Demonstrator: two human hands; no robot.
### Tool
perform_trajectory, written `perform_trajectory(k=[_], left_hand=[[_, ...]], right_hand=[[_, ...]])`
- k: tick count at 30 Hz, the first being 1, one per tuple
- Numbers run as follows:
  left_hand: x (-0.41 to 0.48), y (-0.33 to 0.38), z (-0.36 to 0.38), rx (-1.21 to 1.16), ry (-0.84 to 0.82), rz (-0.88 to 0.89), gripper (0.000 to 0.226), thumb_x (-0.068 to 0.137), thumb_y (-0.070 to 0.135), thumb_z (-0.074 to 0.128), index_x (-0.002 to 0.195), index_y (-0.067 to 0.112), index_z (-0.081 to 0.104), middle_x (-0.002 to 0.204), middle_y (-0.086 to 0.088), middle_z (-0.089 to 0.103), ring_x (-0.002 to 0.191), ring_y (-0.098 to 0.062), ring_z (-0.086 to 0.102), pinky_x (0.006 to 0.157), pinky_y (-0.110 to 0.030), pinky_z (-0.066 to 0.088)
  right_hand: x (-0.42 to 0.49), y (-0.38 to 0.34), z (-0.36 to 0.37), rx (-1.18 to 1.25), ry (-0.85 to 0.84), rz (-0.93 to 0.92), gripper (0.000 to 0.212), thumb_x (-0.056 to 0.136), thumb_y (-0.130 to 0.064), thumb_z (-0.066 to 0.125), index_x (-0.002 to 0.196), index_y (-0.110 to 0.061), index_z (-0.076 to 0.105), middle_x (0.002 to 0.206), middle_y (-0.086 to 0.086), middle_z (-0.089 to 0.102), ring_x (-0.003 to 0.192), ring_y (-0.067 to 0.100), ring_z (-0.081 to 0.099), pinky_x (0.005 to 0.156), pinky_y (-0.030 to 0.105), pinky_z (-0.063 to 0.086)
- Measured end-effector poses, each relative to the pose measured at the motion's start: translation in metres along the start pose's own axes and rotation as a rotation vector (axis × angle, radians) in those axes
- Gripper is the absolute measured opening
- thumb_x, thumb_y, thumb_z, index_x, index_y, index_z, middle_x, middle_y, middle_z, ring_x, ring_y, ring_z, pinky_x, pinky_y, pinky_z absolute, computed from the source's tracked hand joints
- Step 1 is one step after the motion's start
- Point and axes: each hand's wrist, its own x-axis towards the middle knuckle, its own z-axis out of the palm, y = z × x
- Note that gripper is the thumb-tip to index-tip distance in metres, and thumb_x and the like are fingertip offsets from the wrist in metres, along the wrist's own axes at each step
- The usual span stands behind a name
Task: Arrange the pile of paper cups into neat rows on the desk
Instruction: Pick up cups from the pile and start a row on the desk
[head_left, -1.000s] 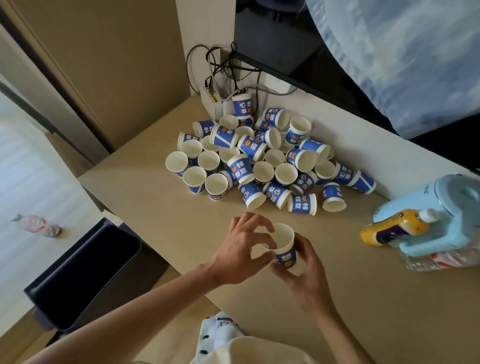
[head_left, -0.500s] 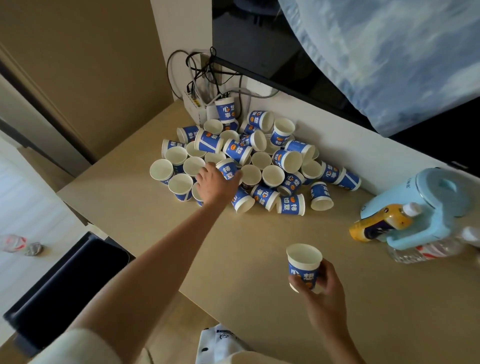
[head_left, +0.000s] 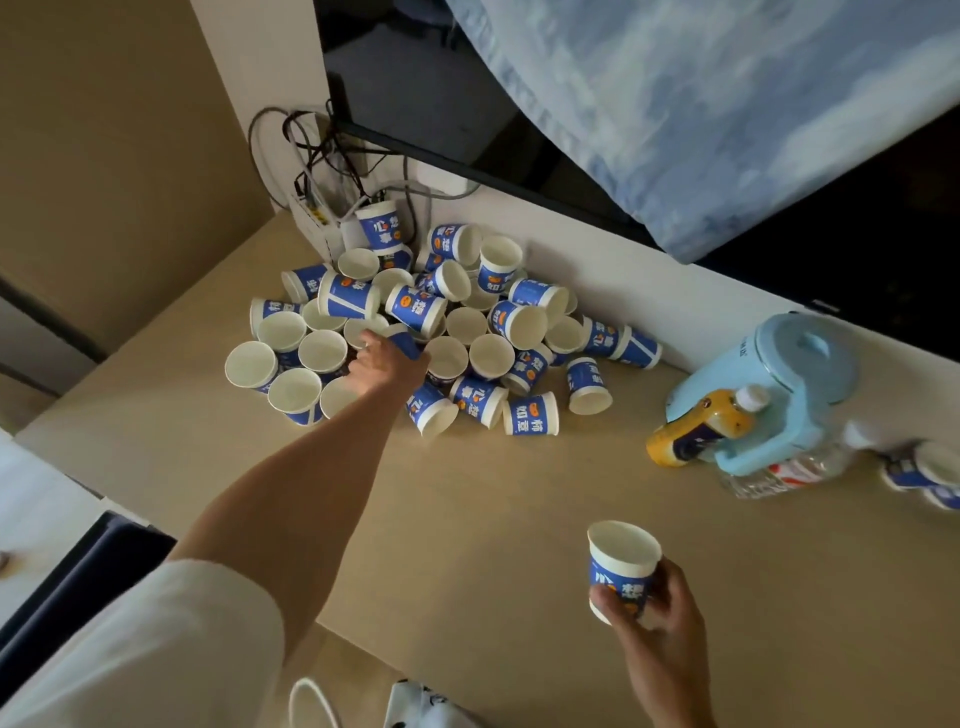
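A pile of blue-and-white paper cups (head_left: 467, 332) lies at the back left of the beige desk (head_left: 498, 493), some upright, some on their sides. My left hand (head_left: 382, 364) reaches into the front of the pile and its fingers close around a blue cup (head_left: 404, 343) there. My right hand (head_left: 649, 608) holds one upright cup (head_left: 621, 564) by its base, just above the desk near the front right. Two more cups (head_left: 924, 475) sit blurred at the far right edge.
A light blue kettle (head_left: 779, 384), a yellow bottle (head_left: 698, 428) and a clear plastic bottle (head_left: 779, 473) lie at the right. Cables and a white box (head_left: 322, 208) sit behind the pile by the wall. A dark bin (head_left: 62, 587) stands below the desk's left edge.
My left hand left the held cup, reached forward into the pile and closed on a cup there. My right hand carried its cup toward the right.
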Motion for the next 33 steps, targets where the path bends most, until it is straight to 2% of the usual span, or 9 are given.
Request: perform_trajectory(k=[5, 9, 11, 15, 20, 23, 26, 29, 33], left_hand=[[-0.020, -0.007, -0.014, -0.076, 0.045, 0.014, 0.087, 0.077, 0.054, 0.080, 0.133, 0.009, 0.031, 0.126, -0.017, 0.062, 0.118, -0.040, 0.060, 0.096, -0.048, 0.048], [-0.044, -0.023, -0.022, -0.169, 0.103, 0.099, 0.092, 0.072, 0.057, 0.081, 0.135, 0.009, 0.033, 0.127, -0.018, 0.063, 0.117, -0.041, 0.061, 0.093, -0.050, 0.051], [-0.062, -0.029, -0.021, -0.252, 0.108, 0.179, 0.089, 0.074, 0.049, 0.083, 0.137, 0.008, 0.036, 0.127, -0.016, 0.063, 0.115, -0.039, 0.062, 0.091, -0.049, 0.052], [-0.111, -0.043, -0.006, -0.467, 0.044, 0.356, 0.083, 0.072, 0.032, 0.089, 0.138, 0.013, 0.043, 0.116, 0.002, 0.062, 0.102, -0.020, 0.063, 0.082, -0.033, 0.049], [-0.153, -0.060, 0.031, -0.342, -0.119, 0.575, 0.069, 0.065, 0.030, 0.092, 0.121, 0.012, 0.057, 0.106, -0.001, 0.063, 0.088, -0.019, 0.058, 0.072, -0.021, 0.042], [-0.179, -0.053, 0.048, -0.320, -0.190, 0.678, 0.066, 0.064, 0.014, 0.093, 0.121, 0.010, 0.059, 0.105, 0.001, 0.059, 0.088, -0.015, 0.054, 0.071, -0.006, 0.039], [-0.206, -0.042, 0.064, -0.345, -0.244, 0.734, 0.065, 0.062, 0.006, 0.092, 0.118, 0.009, 0.060, 0.106, 0.000, 0.060, 0.089, -0.009, 0.054, 0.073, -0.003, 0.038], [-0.247, -0.022, 0.089, -0.356, -0.303, 0.811, 0.064, 0.060, 0.004, 0.091, 0.115, 0.015, 0.060, 0.103, 0.004, 0.061, 0.088, 0.000, 0.056, 0.072, -0.003, 0.038], [-0.312, 0.012, 0.128, -0.360, -0.363, 0.876, 0.063, 0.061, 0.016, 0.086, 0.118, 0.015, 0.060, 0.106, 0.003, 0.061, 0.095, -0.002, 0.058, 0.077, -0.005, 0.039]], right_hand=[[-0.002, 0.005, -0.006, 0.035, 0.035, 0.036, 0.070, 0.057, -0.032, 0.084, 0.121, -0.014, 0.063, 0.110, 0.001, 0.073, 0.093, 0.007, 0.070, 0.070, 0.010, 0.053], [-0.001, 0.010, -0.008, 0.068, 0.056, 0.105, 0.060, 0.058, -0.026, 0.082, 0.115, -0.022, 0.064, 0.108, -0.001, 0.073, 0.098, 0.016, 0.071, 0.078, 0.026, 0.055], [0.000, 0.007, -0.009, 0.101, 0.064, 0.127, 0.060, 0.055, -0.031, 0.083, 0.110, -0.022, 0.063, 0.105, -0.001, 0.074, 0.094, 0.014, 0.072, 0.077, 0.026, 0.054], [0.000, 0.006, -0.015, 0.162, 0.083, 0.151, 0.066, 0.049, -0.040, 0.081, 0.110, -0.021, 0.063, 0.105, -0.002, 0.074, 0.091, 0.011, 0.072, 0.070, 0.021, 0.055], [-0.004, 0.013, -0.036, 0.218, 0.111, 0.186, 0.070, 0.050, -0.034, 0.083, 0.115, -0.017, 0.061, 0.108, 0.002, 0.072, 0.091, 0.009, 0.072, 0.073, 0.022, 0.055], [-0.006, 0.021, -0.059, 0.245, 0.155, 0.210, 0.075, 0.048, -0.034, 0.083, 0.117, -0.013, 0.060, 0.108, 0.002, 0.071, 0.088, 0.006, 0.071, 0.073, 0.021, 0.056], [-0.006, 0.027, -0.085, 0.234, 0.178, 0.207, 0.066, 0.058, -0.018, 0.081, 0.119, -0.006, 0.058, 0.108, 0.006, 0.070, 0.083, 0.001, 0.070, 0.070, 0.015, 0.055], [-0.001, 0.036, -0.127, 0.252, 0.209, 0.206, 0.062, 0.059, -0.013, 0.077, 0.117, -0.003, 0.056, 0.104, 0.005, 0.068, 0.077, -0.004, 0.069, 0.067, 0.012, 0.053], [0.013, 0.055, -0.191, 0.229, 0.212, 0.200, 0.050, 0.070, 0.008, 0.083, 0.107, -0.012, 0.057, 0.103, 0.005, 0.067, 0.075, -0.005, 0.068, 0.067, 0.012, 0.053]])
